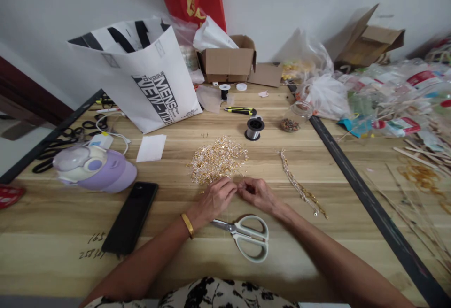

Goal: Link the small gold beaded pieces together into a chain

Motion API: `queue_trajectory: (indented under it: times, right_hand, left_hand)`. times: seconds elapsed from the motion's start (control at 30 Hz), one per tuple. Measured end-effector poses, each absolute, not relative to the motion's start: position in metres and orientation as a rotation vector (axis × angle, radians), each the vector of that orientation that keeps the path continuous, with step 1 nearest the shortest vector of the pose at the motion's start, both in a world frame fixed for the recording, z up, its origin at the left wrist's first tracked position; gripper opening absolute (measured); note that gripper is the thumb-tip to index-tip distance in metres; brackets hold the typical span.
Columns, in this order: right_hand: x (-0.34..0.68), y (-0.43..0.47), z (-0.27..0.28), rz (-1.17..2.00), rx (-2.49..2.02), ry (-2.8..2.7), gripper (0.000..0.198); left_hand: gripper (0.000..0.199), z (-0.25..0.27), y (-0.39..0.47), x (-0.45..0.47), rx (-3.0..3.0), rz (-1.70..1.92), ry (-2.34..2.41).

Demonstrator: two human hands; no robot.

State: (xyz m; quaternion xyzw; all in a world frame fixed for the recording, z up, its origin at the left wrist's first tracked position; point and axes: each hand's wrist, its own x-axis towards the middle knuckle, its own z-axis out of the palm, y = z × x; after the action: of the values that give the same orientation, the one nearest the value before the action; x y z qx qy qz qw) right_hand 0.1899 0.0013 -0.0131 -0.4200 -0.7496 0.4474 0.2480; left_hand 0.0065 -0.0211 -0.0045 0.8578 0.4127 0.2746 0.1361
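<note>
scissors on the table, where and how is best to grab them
Probably by the pale handle loops, coming from the right. The scissors lie flat, and the two open loops at their right end offer an easy hold, while the blades point left, toward the wrist of the left hand.

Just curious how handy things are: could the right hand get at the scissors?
Probably yes: the scissors lie close to the right hand, and nothing covers their handles.
</note>
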Motion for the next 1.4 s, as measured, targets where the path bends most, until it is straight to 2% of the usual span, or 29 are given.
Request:
queue_trajectory:
  times: [0.3, 0.43, 0.97, 1.4]
  right_hand:
    - [0.191, 0.000, -0.013, 1.289, -1.130, -1.938, 0.020]
    - [0.189, -0.002, -0.010, 1.221, -1.110, -1.945, 0.017]
    - [0.186, -0.001, -0.010, 1.173, -1.077, -1.934, 0.015]
    - [0.190, 0.004, -0.003, 1.599, -0.996, -1.667, 0.030]
  left_hand:
    - [0.011, 0.003, -0.017, 0.009, 2.149, 0.796, 1.354]
    - [0.010, 0.002, -0.015, 0.009, 2.059, 0.814, 1.374]
    - [0.007, 0.003, -0.016, 0.010, 1.986, 0.811, 1.380]
    - [0.013, 0.010, -0.011, 0.007, 1.690, 0.849, 1.179]
